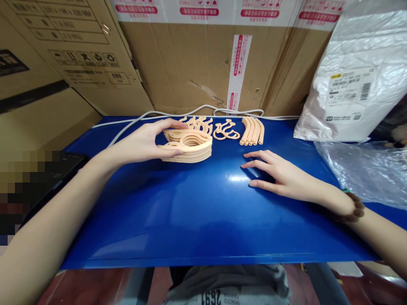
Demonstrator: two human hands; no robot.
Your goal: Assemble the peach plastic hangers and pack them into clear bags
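Note:
My left hand (143, 142) grips the left end of a stack of flat beige plastic hanger pieces (197, 156), thumb on the near side and fingers on the far side. The pieces have rounded cut-outs and lie neatly on top of one another. To the right, my right hand (275, 173) hovers over or rests lightly on the blue table (178, 220), its fingers apart and nothing in them. Behind the stack lie several beige hooks (203, 123), partly hidden by it. Beside them are a few loose hooks (226, 130) and a row of curved beige bars (252, 130).
Cardboard boxes (190, 63) stand along the back and left. A white cable (152, 113) runs along the table's rear edge. At the right are a white shipping bag (346, 97) and a clear plastic wrap (365, 169). A dark object (68, 167) sits at the left edge.

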